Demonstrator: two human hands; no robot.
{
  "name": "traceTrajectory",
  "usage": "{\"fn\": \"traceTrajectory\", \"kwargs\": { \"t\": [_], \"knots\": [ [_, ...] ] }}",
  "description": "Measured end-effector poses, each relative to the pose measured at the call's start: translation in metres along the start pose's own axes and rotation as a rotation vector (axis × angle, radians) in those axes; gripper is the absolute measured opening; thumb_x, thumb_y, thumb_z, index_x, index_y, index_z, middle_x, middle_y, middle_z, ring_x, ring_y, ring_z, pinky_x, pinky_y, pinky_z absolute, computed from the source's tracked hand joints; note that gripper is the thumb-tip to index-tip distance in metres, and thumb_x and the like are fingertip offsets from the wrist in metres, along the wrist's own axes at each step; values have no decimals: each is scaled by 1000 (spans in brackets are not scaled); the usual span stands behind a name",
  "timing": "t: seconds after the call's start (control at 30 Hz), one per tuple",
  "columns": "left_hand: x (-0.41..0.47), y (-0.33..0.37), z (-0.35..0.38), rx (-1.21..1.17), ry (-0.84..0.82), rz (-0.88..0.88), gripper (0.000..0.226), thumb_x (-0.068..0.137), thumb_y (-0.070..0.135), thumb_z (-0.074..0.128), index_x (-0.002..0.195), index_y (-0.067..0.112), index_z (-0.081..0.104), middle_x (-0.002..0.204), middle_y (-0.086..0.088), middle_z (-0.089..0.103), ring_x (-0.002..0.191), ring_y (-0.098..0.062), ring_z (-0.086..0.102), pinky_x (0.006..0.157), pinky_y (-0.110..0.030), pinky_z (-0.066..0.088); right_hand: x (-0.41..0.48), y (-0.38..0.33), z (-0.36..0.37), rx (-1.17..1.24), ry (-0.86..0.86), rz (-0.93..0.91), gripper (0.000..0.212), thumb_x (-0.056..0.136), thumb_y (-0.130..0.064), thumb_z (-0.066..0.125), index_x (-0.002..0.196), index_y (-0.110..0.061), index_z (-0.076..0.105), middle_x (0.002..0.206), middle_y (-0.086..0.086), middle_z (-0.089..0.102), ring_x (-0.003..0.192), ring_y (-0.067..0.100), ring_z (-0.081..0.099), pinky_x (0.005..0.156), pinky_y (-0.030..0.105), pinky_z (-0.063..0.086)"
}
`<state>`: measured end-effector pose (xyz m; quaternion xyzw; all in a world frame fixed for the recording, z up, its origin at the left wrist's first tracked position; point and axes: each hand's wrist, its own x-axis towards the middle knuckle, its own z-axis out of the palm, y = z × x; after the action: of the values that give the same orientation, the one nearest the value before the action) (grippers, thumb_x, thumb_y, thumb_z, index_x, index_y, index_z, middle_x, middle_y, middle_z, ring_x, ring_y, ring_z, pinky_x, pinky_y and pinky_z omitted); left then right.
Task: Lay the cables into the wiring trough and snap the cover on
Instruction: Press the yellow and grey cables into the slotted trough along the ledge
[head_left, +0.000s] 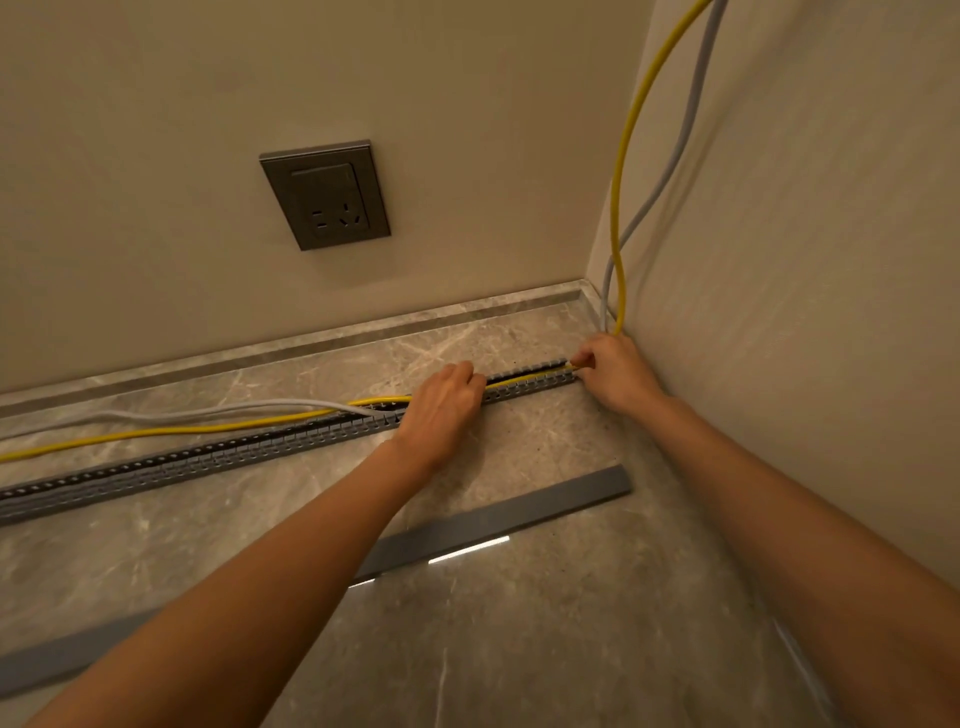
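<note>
A long grey slotted wiring trough (218, 460) lies on the marble floor and runs from the left edge to the corner at the right. A yellow cable (182, 430) and a grey cable (208, 413) lie behind its left part and enter it near the middle. My left hand (441, 410) presses down on the cables over the trough. My right hand (615, 371) pinches the yellow cable at the trough's right end, by the corner. Both cables rise up the corner wall. The flat grey cover (498, 519) lies on the floor in front, partly hidden by my left forearm.
A grey wall socket (324, 195) sits on the back wall above the trough. A marble skirting (311, 340) runs along the wall's foot. The right wall (805, 260) stands close beside my right arm.
</note>
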<state>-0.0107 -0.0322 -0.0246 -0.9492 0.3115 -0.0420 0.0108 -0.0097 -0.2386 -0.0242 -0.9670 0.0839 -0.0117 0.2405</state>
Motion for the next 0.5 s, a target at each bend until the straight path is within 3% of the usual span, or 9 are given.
{"fn": "traceTrajectory", "kwargs": {
  "t": [0.13,0.33,0.5],
  "knots": [
    [8,6,-10,16,-70,-64,23,90,-3,42,108,1,55,109,-17,57,96,-33,57,72,-38,44,-3,-4,-4,2,-78,22,26,84,2,49,95,-1,72,103,23,67,100,36,60,91,43,50],
    [0,10,-7,13,-105,-75,25,90,-3,43,111,0,55,114,-17,57,100,-31,58,80,-37,48,-12,-9,-5,-25,-136,-5,31,82,6,44,101,5,67,107,29,62,103,37,58,92,40,48],
    [-2,2,-10,-125,-125,-71,27,86,-7,47,112,-2,51,117,-20,49,98,-36,55,79,-41,46,-20,-17,-4,-64,-81,30,31,83,2,45,107,4,65,114,26,59,108,38,56,94,41,48]
  ]
}}
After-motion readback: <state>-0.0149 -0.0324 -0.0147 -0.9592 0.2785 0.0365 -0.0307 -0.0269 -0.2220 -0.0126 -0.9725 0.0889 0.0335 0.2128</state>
